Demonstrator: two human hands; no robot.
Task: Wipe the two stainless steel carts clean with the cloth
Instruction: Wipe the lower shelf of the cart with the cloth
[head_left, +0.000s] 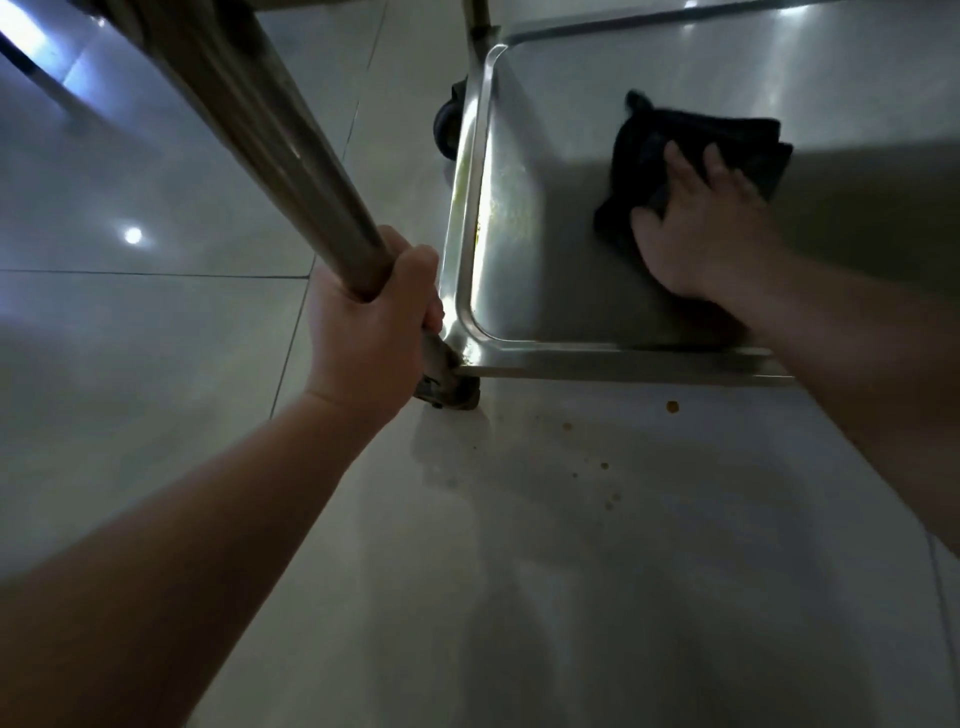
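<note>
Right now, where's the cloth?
In the head view, upper right: the dark cloth lies on the cart's bottom shelf under the right hand, right of the post the left hand grips.

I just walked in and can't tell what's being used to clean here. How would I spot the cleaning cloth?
Find the low steel cart shelf with its raised rim, at upper right above the tiled floor. On its flat surface the right hand presses down on the cloth. It is the only black, soft, crumpled thing there; everything around it is shiny grey metal.
</note>
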